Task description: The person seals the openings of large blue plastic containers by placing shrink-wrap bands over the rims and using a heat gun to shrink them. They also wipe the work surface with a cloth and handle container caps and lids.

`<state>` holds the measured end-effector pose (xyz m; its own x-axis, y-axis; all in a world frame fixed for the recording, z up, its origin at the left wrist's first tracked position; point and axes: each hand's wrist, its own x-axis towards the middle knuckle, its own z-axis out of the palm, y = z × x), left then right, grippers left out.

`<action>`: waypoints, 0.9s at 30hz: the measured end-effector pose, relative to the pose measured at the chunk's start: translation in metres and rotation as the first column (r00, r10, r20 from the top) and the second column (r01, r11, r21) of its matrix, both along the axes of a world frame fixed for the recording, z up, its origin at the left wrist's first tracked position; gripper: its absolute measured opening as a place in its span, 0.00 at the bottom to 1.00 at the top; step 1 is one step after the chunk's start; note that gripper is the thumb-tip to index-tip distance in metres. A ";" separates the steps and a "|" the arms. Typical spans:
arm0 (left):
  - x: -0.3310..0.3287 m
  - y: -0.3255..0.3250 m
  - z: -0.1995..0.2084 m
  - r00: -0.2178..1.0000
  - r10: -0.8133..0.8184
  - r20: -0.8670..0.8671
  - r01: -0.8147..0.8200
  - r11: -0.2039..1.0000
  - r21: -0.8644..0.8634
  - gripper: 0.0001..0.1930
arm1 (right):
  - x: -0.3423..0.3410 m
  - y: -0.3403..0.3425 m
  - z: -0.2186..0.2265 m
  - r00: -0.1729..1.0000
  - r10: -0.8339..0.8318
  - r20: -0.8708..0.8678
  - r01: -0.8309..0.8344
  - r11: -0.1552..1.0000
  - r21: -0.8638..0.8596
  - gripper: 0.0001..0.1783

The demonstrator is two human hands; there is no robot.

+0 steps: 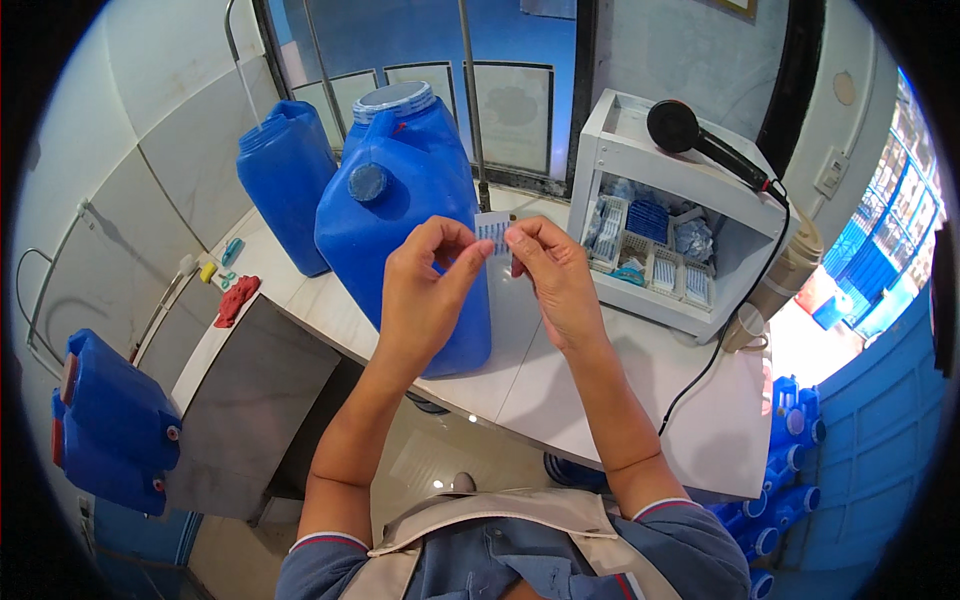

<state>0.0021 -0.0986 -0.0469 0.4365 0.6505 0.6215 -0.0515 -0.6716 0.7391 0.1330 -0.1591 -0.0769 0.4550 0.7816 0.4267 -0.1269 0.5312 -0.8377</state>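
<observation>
The left hand (425,285) and right hand (555,275) pinch a small blue-marked white sheet (491,226). From it, a large blue jug (365,240) stands at nine o'clock on the desk (545,370), a white shelf unit (680,183) at three, and a black dryer (674,127) at two.

I'm in what looks like a small jug-filling shop. Blue jugs (398,208) stand on my counter (690,405), a thin pipe (243,80) reaching one, and more jugs (783,500) are piled near the doorway (845,285).
</observation>
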 end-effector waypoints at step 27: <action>-0.054 0.069 0.029 0.972 -0.010 0.233 0.050 0.986 -0.162 0.09 | -0.061 0.065 0.048 0.483 -0.690 0.539 0.472 0.723 0.504 0.06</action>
